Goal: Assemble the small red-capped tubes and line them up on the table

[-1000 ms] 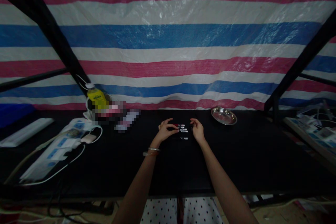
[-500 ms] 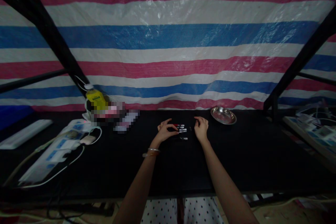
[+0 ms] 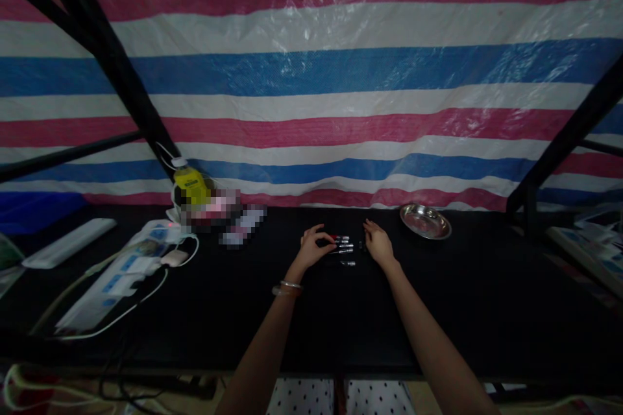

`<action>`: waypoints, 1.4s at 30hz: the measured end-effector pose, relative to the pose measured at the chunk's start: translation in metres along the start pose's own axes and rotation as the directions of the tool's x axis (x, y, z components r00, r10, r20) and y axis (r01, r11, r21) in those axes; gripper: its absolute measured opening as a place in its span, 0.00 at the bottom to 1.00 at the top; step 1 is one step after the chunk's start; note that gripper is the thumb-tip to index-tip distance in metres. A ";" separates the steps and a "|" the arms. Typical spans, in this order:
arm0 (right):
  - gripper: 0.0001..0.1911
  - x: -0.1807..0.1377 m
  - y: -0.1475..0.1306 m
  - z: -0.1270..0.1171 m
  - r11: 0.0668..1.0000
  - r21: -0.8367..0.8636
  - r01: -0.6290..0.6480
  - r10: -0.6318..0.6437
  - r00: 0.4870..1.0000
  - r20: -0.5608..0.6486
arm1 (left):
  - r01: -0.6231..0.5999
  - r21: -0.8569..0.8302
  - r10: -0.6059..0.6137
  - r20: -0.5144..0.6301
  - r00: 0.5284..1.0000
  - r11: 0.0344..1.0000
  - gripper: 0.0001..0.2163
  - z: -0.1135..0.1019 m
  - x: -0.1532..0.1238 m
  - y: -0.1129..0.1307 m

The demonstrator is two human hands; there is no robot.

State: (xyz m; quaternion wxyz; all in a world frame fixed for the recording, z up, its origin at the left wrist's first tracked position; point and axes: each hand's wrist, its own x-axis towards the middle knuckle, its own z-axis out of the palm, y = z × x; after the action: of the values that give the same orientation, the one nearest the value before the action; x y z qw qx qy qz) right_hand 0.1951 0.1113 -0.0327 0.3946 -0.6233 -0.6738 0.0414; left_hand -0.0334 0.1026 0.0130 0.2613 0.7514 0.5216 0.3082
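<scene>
Several slim rods with shiny silver ends [image 3: 344, 238] lie side by side on the black table, pointing to the right; one has a red body, the others look dark. My left hand [image 3: 314, 248], with bracelets at the wrist, curls over them from the left. Its thumb and index finger close on a slim dark rod with a silver end [image 3: 346, 251]. A little nearer me, another silver-tipped rod [image 3: 348, 264] lies apart. My right hand [image 3: 378, 244] rests on the table to the right, its fingers stretched out. Beside those fingers is a tiny dark piece [image 3: 361, 246].
A round metal dish [image 3: 426, 221] stands behind and right of my right hand. On the left are a white power strip [image 3: 121, 275] with cables, a yellow bottle [image 3: 192, 185] and blurred items. Striped sheeting [image 3: 311, 71] hangs behind the table, between black frame bars.
The view has shifted slightly, so everything sits a little further right. Under my left hand the silver ends have spread apart. The fingers of my right hand have straightened out and lowered.
</scene>
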 end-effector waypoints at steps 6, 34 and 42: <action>0.15 -0.014 -0.009 -0.012 0.998 0.055 0.007 -0.008 1.000 0.012 | -0.004 0.011 0.004 -0.001 1.000 1.000 0.06 0.003 0.003 -0.004; 0.05 -0.027 -0.048 -0.014 0.990 0.138 0.003 -0.015 0.997 0.081 | -0.033 -0.001 0.033 0.019 0.999 0.999 0.05 0.005 0.006 -0.006; 0.05 -0.027 -0.047 -0.013 0.987 0.159 -0.036 0.020 0.994 0.105 | -0.031 -0.037 0.031 0.010 0.999 0.999 0.04 0.004 0.009 -0.006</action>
State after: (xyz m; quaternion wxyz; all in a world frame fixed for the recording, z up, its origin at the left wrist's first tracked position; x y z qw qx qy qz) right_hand 0.1624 0.0718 -0.0114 0.4076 -0.5959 -0.6790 0.1334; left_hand -0.0321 0.1128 0.0077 0.2730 0.7562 0.5027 0.3177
